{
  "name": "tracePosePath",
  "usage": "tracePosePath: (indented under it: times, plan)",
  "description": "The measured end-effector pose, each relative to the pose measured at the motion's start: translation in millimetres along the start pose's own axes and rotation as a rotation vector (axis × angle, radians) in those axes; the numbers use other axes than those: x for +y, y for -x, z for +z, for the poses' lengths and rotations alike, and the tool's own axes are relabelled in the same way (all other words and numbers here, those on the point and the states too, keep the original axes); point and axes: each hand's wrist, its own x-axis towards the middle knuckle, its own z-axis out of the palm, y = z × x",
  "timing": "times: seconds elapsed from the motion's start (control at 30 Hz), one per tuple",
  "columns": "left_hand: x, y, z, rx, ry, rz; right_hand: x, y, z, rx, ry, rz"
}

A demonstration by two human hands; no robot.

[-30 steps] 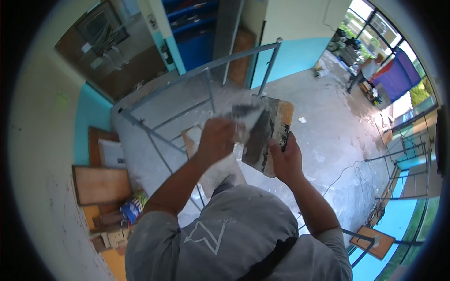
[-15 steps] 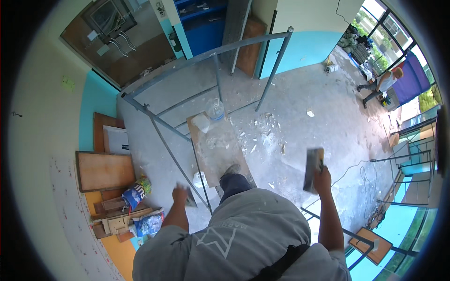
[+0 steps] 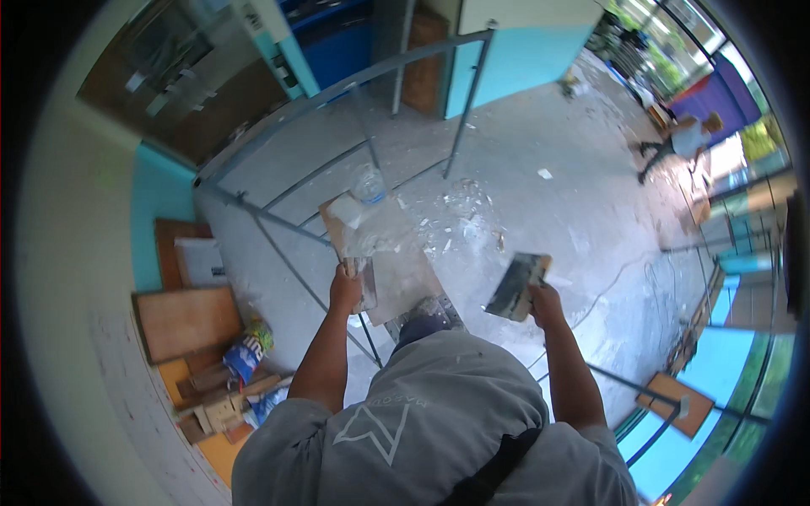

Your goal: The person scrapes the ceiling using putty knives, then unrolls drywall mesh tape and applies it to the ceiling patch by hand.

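My right hand [image 3: 546,305] grips a flat rectangular plastering trowel [image 3: 513,287] by its handle, with a dark, smeared blade held out over the floor. In my left hand [image 3: 343,291] is a smaller flat-bladed putty knife [image 3: 365,287], beside the left edge of a plank platform [image 3: 405,274]. Both tools are apart from each other. At the platform's far end sit a clear plastic tub [image 3: 369,185] and a pale, whitish slab-like piece [image 3: 345,209]. My foot rests on the platform's near end.
Grey scaffold rails [image 3: 337,88] frame the platform at the far and left sides. Wooden boards [image 3: 187,323] and a blue bag [image 3: 245,352] lean by the left wall. Debris [image 3: 477,223] litters the floor below. Another person [image 3: 685,142] is at the far right.
Both hands have moved forward and toward each other, still holding their tools. The trowel has turned from upright to slanted. My view has shifted slightly, and the other person has changed posture.
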Motion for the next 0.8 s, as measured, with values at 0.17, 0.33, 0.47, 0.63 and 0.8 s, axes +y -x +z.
tracePosePath:
  times: [0.17,0.33,0.47,0.63,0.8]
  plan:
    - [-0.4,-9.1,-4.9,-0.076,0.013,0.059,-5.6,-9.2,22.8,-0.010,0.069,0.006]
    - [-38.2,-17.0,-10.2,-0.155,-0.205,-0.088,10.9,-7.1,33.7,0.033,-0.188,0.155]
    - [-55.6,-9.5,-18.7,-0.144,-0.241,-0.103,37.4,-15.2,71.0,-0.056,-0.128,0.245]
    - [-71.1,32.2,-32.9,-0.114,-0.173,-0.168,74.5,-32.5,128.7,-0.216,0.009,0.339]
    - [-152.3,98.7,-45.6,-0.037,-0.198,-0.212,107.8,-38.2,164.8,-0.337,-0.026,0.392]
